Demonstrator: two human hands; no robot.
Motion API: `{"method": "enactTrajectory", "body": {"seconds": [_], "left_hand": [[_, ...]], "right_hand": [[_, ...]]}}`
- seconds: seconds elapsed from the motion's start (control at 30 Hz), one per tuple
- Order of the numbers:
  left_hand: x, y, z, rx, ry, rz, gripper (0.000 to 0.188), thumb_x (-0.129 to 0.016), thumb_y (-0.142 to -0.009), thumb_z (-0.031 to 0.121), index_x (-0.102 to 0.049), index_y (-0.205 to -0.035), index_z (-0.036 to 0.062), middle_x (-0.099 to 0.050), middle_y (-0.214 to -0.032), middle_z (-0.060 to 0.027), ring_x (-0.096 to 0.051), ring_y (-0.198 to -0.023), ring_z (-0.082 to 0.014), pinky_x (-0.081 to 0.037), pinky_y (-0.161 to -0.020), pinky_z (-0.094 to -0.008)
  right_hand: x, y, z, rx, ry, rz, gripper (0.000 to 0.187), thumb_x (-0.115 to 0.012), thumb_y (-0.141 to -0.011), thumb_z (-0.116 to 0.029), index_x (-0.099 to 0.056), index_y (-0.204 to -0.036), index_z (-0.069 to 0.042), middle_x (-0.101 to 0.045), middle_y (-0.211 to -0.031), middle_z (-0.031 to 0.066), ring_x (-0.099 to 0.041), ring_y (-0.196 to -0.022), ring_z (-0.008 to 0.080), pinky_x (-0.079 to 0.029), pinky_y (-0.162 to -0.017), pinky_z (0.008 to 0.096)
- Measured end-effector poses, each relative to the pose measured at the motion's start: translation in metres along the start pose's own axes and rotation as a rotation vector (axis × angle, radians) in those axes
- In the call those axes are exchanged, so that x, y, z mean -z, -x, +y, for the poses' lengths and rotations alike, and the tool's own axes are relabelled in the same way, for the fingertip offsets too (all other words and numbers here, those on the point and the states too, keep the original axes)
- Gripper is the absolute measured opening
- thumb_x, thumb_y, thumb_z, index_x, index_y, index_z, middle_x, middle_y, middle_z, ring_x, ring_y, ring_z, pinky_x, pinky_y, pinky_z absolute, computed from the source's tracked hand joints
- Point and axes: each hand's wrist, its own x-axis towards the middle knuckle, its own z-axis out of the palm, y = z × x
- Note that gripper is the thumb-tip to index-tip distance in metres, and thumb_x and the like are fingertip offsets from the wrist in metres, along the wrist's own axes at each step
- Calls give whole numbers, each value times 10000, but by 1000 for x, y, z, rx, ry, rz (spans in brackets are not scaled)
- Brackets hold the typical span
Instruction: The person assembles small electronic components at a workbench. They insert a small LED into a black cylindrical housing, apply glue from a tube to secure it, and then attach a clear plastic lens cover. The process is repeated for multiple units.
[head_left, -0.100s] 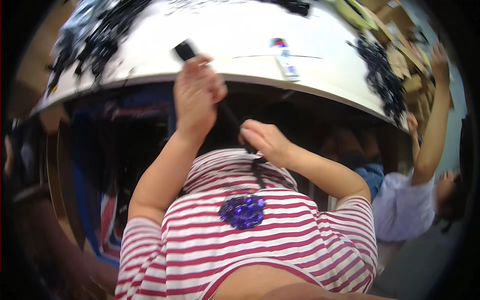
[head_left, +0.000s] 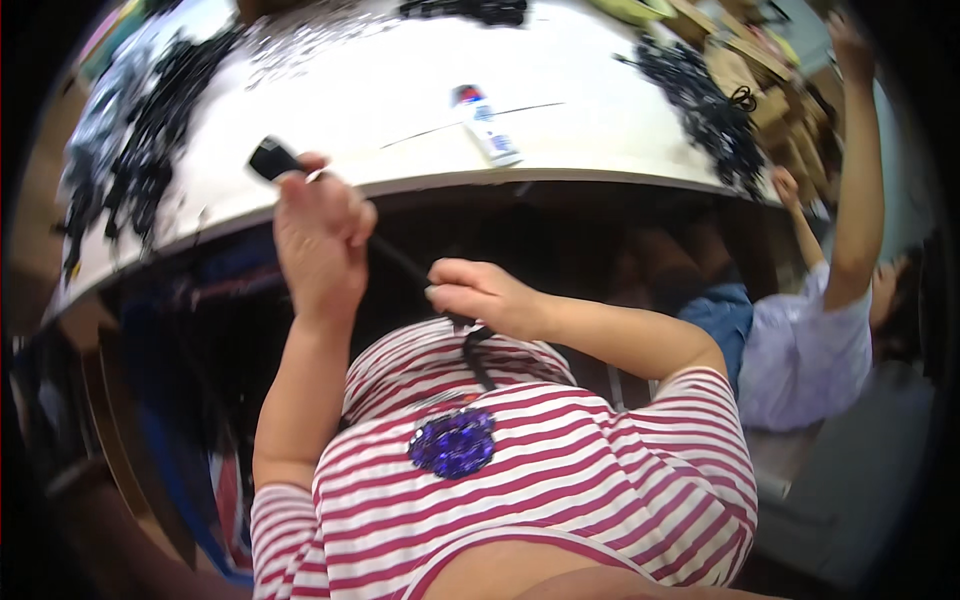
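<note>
My left hand [head_left: 322, 235] is closed around a black strap, whose flat, dark rectangular end [head_left: 272, 158] sticks out beyond the fingers over the table's front edge. From that hand the strap [head_left: 400, 258] runs taut, down and right, to my right hand [head_left: 490, 298]. Its fingers are pinched on the strap close in front of my striped shirt. Below the right hand, a loose black length [head_left: 476, 358] hangs against the shirt. Motion blur hides the finer details of the strap.
On the white table [head_left: 330, 110] lies a white tube [head_left: 490, 130] with a red and blue top. Heaps of black straps or cords lie at the left [head_left: 165, 140] and right [head_left: 700, 105]. A co-worker [head_left: 805, 340] is at my right, one arm raised.
The whole view has shifted, so the table and its things appear farther left. My left hand sits a little lower and farther left in the picture. Both hands keep hold of the strap.
</note>
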Motion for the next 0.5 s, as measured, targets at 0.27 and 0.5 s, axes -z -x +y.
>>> {"method": "enactTrajectory", "body": {"seconds": [0.27, 0.5], "left_hand": [[-11, 8, -4, 99, -176, -37, 643, -380, -906, 504, -287, -1330, 30, -508, -1113, -88, -519, -959, -146, -440, -834, -271], [-15, 14, -17, 222, -167, -48, 461, -386, -958, 318, -338, -1301, 14, -524, -961, -52, -495, -785, -105, -433, -716, -243]], "right_hand": [[79, 65, -122, 185, -309, 237, 192, -527, -855, -199, -501, -896, -13, -493, -660, 38, -391, -447, 50, -283, -383, 179], [200, 74, -257, 590, -23, 505, 190, -427, -863, -144, -487, -890, 35, -444, -572, -5, -326, -395, 52, -250, -309, 191]]}}
